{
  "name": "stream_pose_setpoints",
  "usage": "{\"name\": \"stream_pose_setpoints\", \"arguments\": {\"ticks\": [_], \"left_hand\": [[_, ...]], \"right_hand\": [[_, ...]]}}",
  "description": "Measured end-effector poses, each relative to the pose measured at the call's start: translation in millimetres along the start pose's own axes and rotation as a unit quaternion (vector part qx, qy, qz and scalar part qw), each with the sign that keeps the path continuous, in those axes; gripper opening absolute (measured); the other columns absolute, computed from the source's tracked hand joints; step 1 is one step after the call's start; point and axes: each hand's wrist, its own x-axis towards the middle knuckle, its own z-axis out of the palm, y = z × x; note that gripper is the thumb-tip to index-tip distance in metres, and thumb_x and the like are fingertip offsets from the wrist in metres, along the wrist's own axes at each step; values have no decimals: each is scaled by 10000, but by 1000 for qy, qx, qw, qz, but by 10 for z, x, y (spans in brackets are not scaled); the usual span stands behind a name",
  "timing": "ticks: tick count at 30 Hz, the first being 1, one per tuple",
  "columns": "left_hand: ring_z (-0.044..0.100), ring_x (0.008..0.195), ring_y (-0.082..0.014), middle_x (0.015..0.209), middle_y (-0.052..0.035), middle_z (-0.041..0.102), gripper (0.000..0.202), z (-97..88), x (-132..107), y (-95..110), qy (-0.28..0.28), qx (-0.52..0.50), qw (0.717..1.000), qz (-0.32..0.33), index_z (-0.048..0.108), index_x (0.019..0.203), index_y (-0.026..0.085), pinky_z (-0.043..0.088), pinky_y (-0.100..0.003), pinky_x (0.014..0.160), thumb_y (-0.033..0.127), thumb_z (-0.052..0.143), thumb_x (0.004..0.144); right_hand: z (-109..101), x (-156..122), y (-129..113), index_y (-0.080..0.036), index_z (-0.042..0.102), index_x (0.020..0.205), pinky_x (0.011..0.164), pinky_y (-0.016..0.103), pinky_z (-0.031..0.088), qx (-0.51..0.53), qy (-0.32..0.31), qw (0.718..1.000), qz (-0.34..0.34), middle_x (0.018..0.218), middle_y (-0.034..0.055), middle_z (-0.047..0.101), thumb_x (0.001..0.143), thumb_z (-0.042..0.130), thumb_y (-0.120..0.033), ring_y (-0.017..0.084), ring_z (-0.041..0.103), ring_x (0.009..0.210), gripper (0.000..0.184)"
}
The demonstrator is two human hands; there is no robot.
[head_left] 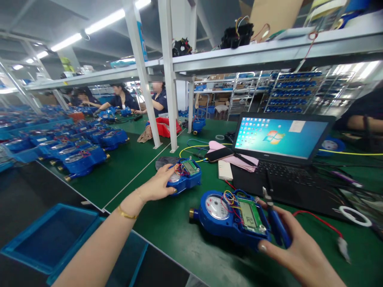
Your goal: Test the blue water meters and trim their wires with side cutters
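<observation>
My left hand point(158, 186) reaches forward and grips the near side of a blue water meter point(186, 175) with coloured wires and a small display. Closer to me lies a second blue water meter point(230, 215) with a round dial, a display and loose wires. My right hand point(295, 247) rests against its right end and holds blue-handled pliers point(277, 221), tips pointing up. Both meters sit on the green bench mat point(167, 227).
An open black laptop point(281, 159) stands behind the near meter, with a phone point(220, 154) on pink cloth to its left. Rows of blue meters point(80, 151) fill the left bench. A blue tray point(50, 235) sits lower left. Other people work at the far end.
</observation>
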Motion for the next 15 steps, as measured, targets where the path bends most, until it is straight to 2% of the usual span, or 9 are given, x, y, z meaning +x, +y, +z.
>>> {"name": "stream_pose_setpoints", "arguments": {"ticks": [4,8,12,15], "left_hand": [[204,1389,-330,1495,-159,212,897,13,625,-143,-32,-19,998,50,234,1447,119,192,-436,1166,260,654,667],[246,1369,-306,1455,-123,289,895,63,1096,-142,-63,-37,990,117,283,1431,159,192,-412,1165,267,688,641],[301,1345,-291,1419,-98,352,900,66,1321,-139,-91,-53,980,171,306,1423,194,225,-411,1154,255,708,620],[264,1371,-317,1471,-103,297,906,73,1314,-143,-88,-52,981,166,299,1428,218,234,-448,1147,257,723,629]], "right_hand": [[257,27,63,-190,459,1188,771,332,550,96,-13,995,39,1053,104,667,565,714,-493,284,660,930,739],[462,62,58,-187,423,1197,809,340,539,108,-44,992,55,1089,111,645,540,737,-452,278,652,949,776],[645,156,-175,-202,406,1208,839,336,521,111,-23,993,45,1064,75,641,599,663,-429,245,650,930,699],[695,222,-287,-194,421,1191,830,326,526,109,-32,993,12,1056,77,645,616,654,-417,246,653,929,659]]}}
